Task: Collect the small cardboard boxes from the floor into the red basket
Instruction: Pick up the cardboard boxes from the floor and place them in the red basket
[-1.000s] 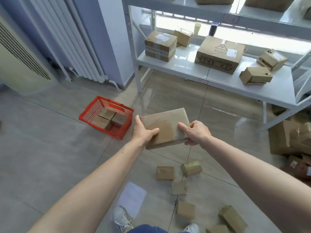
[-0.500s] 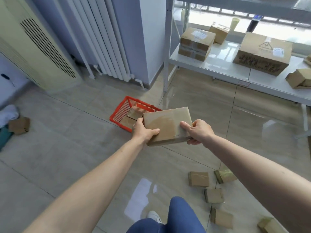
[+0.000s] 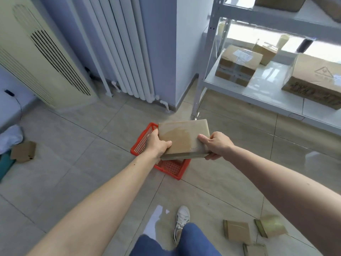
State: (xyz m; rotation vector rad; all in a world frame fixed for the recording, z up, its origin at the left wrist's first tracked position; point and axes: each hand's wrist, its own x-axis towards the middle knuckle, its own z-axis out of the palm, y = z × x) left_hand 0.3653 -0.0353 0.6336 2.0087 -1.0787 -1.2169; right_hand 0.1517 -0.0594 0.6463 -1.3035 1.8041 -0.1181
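Observation:
I hold a flat brown cardboard box [image 3: 182, 139] level in front of me, directly above the red basket [image 3: 142, 143] on the floor. My left hand [image 3: 156, 145] grips its left edge, thumb on top. My right hand [image 3: 215, 145] grips its right edge, thumb on top. The box hides most of the basket; only its left wall and near corner show. Small cardboard boxes [image 3: 237, 231] lie on the tiles at lower right, one olive-taped [image 3: 270, 228], another [image 3: 255, 250] cut by the frame edge.
A grey metal shelf [image 3: 258, 93] with bigger cartons [image 3: 238, 64] stands at right. A white radiator [image 3: 125, 52] and a cream air conditioner [image 3: 36, 58] line the back wall. A loose cardboard piece [image 3: 24, 151] lies far left. My white shoe [image 3: 181, 222] steps forward.
I have walked toward the basket, carrying the box in both hands. The box now hangs over the basket, and the floor boxes have slid to the lower right of view.

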